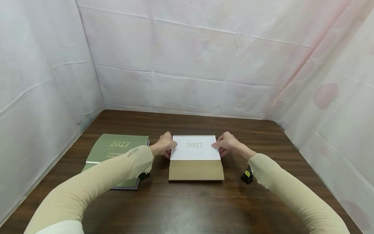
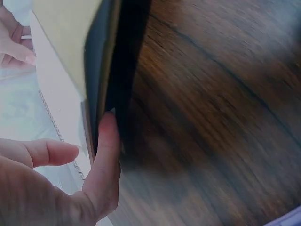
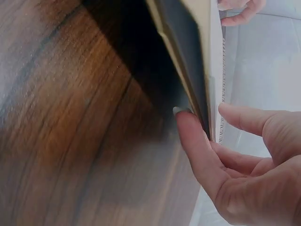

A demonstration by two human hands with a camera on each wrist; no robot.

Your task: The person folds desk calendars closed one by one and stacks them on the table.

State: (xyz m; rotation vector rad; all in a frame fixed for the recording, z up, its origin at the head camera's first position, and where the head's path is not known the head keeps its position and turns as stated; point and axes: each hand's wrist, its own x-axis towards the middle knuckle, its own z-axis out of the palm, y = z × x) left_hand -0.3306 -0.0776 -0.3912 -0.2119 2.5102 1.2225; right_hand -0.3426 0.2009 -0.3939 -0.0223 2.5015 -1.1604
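Note:
A white and tan desk calendar (image 1: 194, 152), marked 2027 with a wire spiral along its far edge, is between my two hands. My left hand (image 1: 164, 144) pinches its left edge, thumb on the white page. At the opposite edge, my right hand (image 1: 230, 143) grips in the same way. In the left wrist view the thumb and a finger lie on either side of the calendar's edge (image 2: 61, 70). The right wrist view has fingertips behind the tan stand (image 3: 176, 56), whose folded layers gape apart, with a dark shadow on the wood beneath.
Left of my left hand, green 2027 calendars (image 1: 102, 146) lie on the dark wooden table (image 1: 187, 204), partly covered by my left sleeve. White sheets (image 1: 187, 58) hang around the table's back and sides.

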